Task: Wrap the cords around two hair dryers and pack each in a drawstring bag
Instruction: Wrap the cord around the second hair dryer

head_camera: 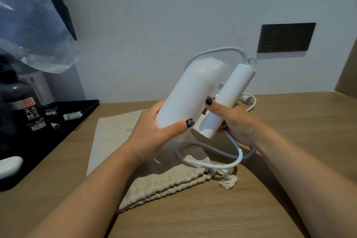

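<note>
I hold a white hair dryer (190,91) above the wooden table, its handle (228,98) folded alongside the barrel. My left hand (154,131) grips the barrel's near end. My right hand (233,123) holds the handle's lower end. The white cord (218,162) leaves the handle top, arcs over the dryer and hangs in loose loops under my hands. A rumpled beige drawstring bag (164,185) with a tasselled string lies on the table below. A flat beige bag (114,135) lies beneath my left hand. A second dryer is not in sight.
A black tray (81,114) at the left carries a dark bottle (29,110) and small packets. A clear plastic bag (32,31) hangs above it. A white object (9,166) lies at the left edge. A dark wall socket (286,37) sits behind.
</note>
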The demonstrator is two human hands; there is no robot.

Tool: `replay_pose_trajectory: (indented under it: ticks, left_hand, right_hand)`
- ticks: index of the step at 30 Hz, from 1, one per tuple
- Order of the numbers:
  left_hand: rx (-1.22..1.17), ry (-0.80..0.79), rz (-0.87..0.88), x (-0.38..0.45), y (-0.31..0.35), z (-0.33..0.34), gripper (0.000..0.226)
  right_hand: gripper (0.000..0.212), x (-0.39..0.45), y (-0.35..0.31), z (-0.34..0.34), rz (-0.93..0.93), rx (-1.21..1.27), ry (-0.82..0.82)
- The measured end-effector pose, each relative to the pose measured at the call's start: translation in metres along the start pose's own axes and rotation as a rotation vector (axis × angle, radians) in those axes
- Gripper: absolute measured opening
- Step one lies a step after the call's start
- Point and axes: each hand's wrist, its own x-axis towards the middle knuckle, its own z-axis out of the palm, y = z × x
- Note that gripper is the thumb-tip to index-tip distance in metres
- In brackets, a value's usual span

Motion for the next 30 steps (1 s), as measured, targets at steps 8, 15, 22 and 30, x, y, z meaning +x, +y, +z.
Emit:
replay_pose_trajectory:
  ticks: [8,15,22,30]
  left_hand:
    - [0.161,0.1,0.08,0.0,-0.001,0.004,0.072]
    - [0.332,0.195,0.188,-0.003,0.0,0.004,0.074]
    - [0.427,0.259,0.263,-0.002,0.001,0.004,0.073]
    - [0.511,0.321,0.252,-0.001,-0.001,0.005,0.075]
  right_hand:
    - [0.105,0.001,0.0,0.002,0.011,-0.012,0.056]
    - [0.096,0.004,0.006,0.003,0.024,-0.107,0.048]
    - [0.073,0.005,0.001,0.012,0.031,-0.112,0.064]
    - [0.068,0.007,0.003,0.019,0.081,-0.061,0.065]
